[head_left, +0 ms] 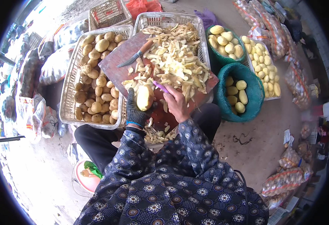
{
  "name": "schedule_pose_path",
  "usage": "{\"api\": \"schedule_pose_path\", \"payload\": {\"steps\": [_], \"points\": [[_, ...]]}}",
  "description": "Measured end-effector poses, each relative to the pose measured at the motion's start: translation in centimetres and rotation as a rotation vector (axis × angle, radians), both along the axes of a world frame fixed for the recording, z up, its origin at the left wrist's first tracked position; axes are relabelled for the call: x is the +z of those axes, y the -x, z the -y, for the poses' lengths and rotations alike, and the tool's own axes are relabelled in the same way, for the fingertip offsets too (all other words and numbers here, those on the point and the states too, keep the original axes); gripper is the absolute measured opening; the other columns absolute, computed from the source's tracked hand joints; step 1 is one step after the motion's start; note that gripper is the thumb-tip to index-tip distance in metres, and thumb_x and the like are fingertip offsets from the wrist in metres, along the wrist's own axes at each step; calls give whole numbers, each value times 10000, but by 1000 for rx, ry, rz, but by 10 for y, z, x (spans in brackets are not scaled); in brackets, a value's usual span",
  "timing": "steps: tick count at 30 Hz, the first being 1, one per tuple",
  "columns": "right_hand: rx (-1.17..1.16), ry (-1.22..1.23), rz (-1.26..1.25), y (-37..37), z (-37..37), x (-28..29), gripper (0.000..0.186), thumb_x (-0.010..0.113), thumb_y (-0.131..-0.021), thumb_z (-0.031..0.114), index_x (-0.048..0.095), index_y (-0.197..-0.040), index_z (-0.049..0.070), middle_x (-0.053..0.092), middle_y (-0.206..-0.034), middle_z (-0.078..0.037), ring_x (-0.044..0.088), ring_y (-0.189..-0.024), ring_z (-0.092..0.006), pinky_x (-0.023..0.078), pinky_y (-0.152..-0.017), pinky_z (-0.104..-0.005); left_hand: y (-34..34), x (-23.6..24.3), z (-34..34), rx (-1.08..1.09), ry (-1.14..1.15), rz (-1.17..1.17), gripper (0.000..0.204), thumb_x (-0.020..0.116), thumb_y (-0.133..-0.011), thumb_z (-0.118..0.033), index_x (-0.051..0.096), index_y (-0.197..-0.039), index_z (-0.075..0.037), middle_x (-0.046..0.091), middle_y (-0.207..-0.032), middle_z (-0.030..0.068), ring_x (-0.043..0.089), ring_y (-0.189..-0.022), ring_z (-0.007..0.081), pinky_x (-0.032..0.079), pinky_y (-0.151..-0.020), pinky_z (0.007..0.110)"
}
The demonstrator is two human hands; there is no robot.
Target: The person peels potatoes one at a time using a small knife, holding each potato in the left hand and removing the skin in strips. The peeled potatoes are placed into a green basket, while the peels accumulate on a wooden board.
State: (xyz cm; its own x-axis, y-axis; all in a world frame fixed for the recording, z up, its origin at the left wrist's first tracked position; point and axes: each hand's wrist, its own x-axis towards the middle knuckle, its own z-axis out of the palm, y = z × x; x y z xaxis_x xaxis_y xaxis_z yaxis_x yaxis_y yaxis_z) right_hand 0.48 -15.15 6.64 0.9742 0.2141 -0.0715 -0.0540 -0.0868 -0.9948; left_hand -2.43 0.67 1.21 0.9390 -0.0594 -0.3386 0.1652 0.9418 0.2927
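My left hand [136, 110], in a dark knitted glove, is closed around a potato [145, 98] whose facing side looks partly peeled. Just to the right, my right hand [176, 105] is bare and grips a purple-handled peeler [160, 87], its head close to the potato's upper edge. Beneath both hands lies a reddish board [113, 67] across the crates. A heap of potato peelings [175, 56] covers much of it. Toward the board's upper left rests a knife [136, 54] with a wooden handle and a curved blade.
A crate [68, 84] of unpeeled potatoes stands at left. On the right are two green mesh-lined baskets [260, 92] and a white crate [278, 98], all holding peeled potatoes. Filled sacks [286, 180] line both sides. A pink basin [87, 183] sits at lower left.
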Motion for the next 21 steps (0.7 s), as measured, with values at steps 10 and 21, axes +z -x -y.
{"api": "schedule_pose_path", "payload": {"steps": [10,21], "points": [[-29,239,218,1,-21,-10,333,493,-839,130,574,-1114,-40,612,-993,-257,619,-935,-310,481,-807,-335,-3,-19,24,268,-900,72,351,500,-904,-365,563,-1096,-77,628,-989,107,623,-840,220,526,-716,323],[87,54,-47,75,5,-21,353,507,-853,113,557,-1180,-12,663,-918,-133,598,-700,-137,476,-642,-270,-11,-21,9,248,-156,4,379,534,-890,-361,548,-1084,-36,626,-954,121,631,-804,262,552,-682,377]]}}
